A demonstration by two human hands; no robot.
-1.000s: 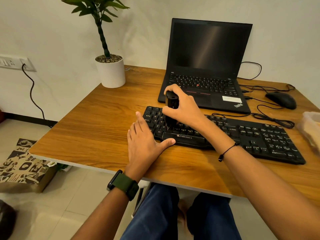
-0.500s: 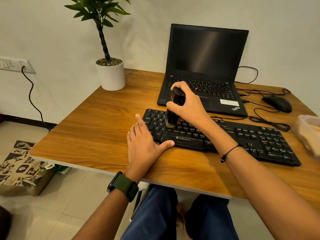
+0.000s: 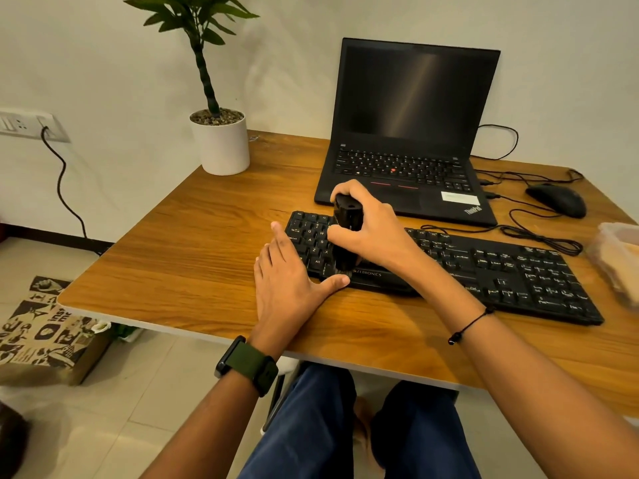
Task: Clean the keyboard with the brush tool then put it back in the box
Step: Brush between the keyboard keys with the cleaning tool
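Note:
A black keyboard (image 3: 501, 267) lies across the wooden desk (image 3: 193, 243) in front of me. My right hand (image 3: 371, 229) grips a black upright brush tool (image 3: 346, 219), whose bristle end rests on the keys near the keyboard's lower left, by the space bar. My left hand (image 3: 288, 288) lies flat on the desk with fingers spread, its thumb and fingers against the keyboard's left corner. At the right edge of the view stands a translucent plastic box (image 3: 619, 257), partly cut off.
An open black laptop (image 3: 411, 133) sits behind the keyboard. A black mouse (image 3: 556, 200) with looped cables lies at the back right. A potted plant (image 3: 221, 143) stands at the desk's back left corner. A patterned bag (image 3: 45, 337) is on the floor, left.
My right hand has drawn the brush toward me, from the middle key rows down to the bottom row by the space bar. My left hand has stayed in place.

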